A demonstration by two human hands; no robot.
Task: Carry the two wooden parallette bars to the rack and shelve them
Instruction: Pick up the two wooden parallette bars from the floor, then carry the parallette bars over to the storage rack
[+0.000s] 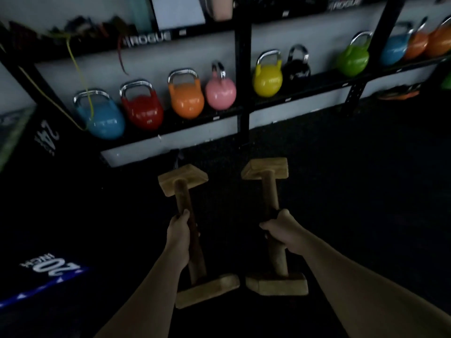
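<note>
Two wooden parallette bars point away from me over the dark floor, side by side. My left hand [179, 236] is wrapped round the round handle of the left parallette bar [183, 194], which has a flat block at each end. My right hand [280, 231] grips the handle of the right parallette bar [269, 186] the same way. The black rack [242, 69] stands just ahead, its lower shelf a short way beyond the bars' far blocks.
Several coloured kettlebells line the rack's lower shelf, among them a blue kettlebell [105, 118], a pink kettlebell [220, 90] and a yellow kettlebell [267, 78]. A yellow band [80, 71] hangs from the upper shelf. Dark plyo boxes [46, 269] sit at the left.
</note>
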